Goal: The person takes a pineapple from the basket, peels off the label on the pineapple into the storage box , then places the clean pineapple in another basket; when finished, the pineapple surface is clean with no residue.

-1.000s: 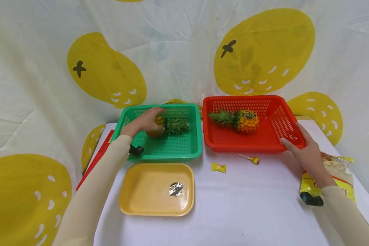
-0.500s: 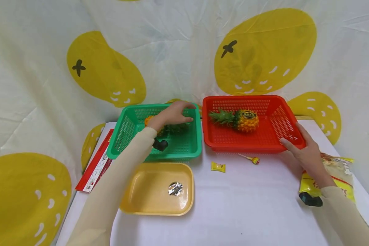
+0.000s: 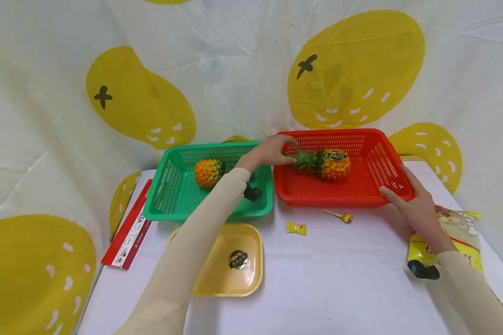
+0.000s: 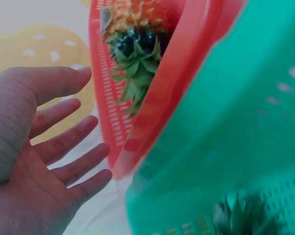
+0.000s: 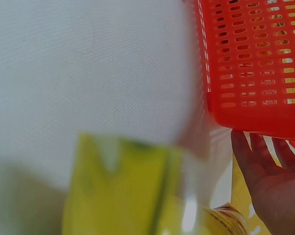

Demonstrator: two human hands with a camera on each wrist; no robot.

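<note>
Your left hand (image 3: 273, 150) is empty, fingers spread; cup the round orange pineapple (image 3: 334, 164) right of it by the body. Relaxed right hand (image 3: 420, 211) touches the red plastic basket (image 3: 366, 180); brace it.

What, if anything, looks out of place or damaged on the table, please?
The black label in the yellow tray looks odd: a similar one sits on the pineapple in the red basket, so this may belong on fruit. Nothing visible looks damaged.
</note>
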